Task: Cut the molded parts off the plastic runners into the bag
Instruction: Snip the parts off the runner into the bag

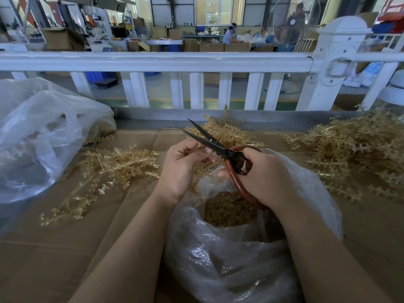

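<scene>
Up close, white fence point(153, 62) along table edge, left hand point(183, 169) pinching runner point(204, 166), right hand point(264, 178) gripping open scissors point(215, 144), bag point(229, 254) holding small tan parts point(229, 212).

My left hand point(181, 169) bare, no glove, no ring. My right hand point(265, 179) bare too, no glove. Both my forearms uncovered down to frame edge, no sleeve, no watch, no band in view. Fingernails short, unpainted.
</scene>
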The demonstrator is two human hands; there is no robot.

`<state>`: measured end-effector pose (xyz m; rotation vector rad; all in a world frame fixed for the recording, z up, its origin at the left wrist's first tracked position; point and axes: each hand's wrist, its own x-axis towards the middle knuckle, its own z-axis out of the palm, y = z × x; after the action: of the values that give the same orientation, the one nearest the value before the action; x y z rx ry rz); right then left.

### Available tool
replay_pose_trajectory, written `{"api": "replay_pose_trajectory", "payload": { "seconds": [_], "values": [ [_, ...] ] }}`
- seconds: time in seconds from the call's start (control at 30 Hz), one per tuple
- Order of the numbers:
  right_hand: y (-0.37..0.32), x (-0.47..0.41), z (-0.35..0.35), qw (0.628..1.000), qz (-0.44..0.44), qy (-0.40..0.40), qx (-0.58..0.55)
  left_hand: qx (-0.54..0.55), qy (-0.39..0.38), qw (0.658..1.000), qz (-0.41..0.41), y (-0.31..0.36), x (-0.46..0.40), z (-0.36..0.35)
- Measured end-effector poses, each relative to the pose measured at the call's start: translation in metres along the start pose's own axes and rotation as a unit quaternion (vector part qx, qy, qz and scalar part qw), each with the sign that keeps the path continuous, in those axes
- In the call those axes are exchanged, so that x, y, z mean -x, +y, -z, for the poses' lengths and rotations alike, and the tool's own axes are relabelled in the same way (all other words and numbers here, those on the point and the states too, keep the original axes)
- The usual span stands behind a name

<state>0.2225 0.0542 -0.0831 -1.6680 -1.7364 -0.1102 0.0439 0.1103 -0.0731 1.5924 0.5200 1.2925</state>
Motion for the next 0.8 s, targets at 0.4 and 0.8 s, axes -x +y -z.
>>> {"api": "replay_pose_trajectory", "payload": {
  "seconds": [0.4, 0.8],
  "values": [
    [-0.0009, 0.0007, -0.0010, 0.999, 0.022, 0.021, -0.018, 0.018, 0.002, 1.000, 0.004, -0.0007, 0.0004, 0.0014],
    [-0.0096, -0.0051, 0.0016, 0.953, -0.115, -0.062, -0.274, -0.006, 0.020, 0.997, 0.079, -0.0015, -0.0018, -0.0026]
  ]
}}
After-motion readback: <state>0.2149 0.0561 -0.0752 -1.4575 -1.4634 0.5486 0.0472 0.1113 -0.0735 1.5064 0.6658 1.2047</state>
